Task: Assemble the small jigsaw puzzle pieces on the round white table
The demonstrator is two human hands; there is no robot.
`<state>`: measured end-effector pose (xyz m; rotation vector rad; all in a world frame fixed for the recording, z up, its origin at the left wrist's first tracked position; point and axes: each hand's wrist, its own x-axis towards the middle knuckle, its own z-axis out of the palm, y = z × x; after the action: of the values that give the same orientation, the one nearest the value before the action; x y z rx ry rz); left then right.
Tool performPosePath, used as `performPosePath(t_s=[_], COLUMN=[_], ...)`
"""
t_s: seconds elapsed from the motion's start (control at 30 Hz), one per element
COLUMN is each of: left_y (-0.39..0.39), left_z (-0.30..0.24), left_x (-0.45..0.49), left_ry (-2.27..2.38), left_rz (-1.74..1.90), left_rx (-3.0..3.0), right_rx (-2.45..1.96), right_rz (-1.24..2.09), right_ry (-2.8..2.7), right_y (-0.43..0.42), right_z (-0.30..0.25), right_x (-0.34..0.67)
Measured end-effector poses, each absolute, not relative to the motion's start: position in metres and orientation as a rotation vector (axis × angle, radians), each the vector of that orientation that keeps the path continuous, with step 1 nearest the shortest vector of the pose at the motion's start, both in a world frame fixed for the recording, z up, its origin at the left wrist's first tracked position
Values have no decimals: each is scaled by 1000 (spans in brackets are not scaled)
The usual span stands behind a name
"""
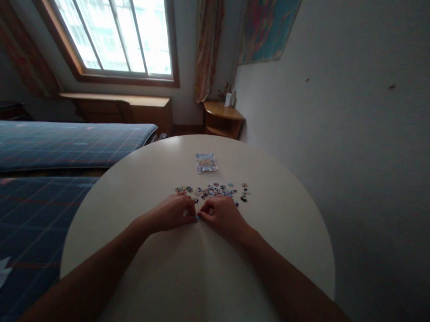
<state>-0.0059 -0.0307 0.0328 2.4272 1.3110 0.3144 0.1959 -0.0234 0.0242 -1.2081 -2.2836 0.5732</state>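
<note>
My left hand (175,211) and my right hand (221,213) meet near the middle of a round white table (142,271). Their fingertips come together around a small light-blue jigsaw puzzle piece (198,218). Both hands are closed in a pinch, and most of the piece is hidden by the fingers. Just beyond them lies a loose heap of jigsaw puzzle pieces (213,190), partly covered by my right hand. A few more pieces (244,193) lie to the right of the heap, others (182,189) to its left.
Behind the pieces a printed picture sheet or packet (206,163) lies flat on the table. A bed with a blue checked cover (59,144) stands to the left. On the right rises a white wall (344,138). A wooden corner shelf (223,111) is at the back.
</note>
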Motion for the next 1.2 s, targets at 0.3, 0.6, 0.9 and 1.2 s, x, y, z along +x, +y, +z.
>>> performPosePath(t_s=[0.3, 0.6, 0.9, 1.2], left_y=[-30, -30, -28, -31], left_z=[32, 32, 30, 34], left_x=[-8, -8, -9, -7], left_ry=[1290, 1291, 1275, 1297], left_rz=[325, 322, 327, 305], left_rx=[2415, 2423, 2428, 2414], right_rx=[-1084, -1065, -1041, -1030], right_rz=[565, 584, 614, 650], right_ry=[-2451, -2513, -2492, -2472], right_y=[-19, -22, -22, -20], right_z=[30, 29, 29, 27], right_x=[213, 214, 211, 213])
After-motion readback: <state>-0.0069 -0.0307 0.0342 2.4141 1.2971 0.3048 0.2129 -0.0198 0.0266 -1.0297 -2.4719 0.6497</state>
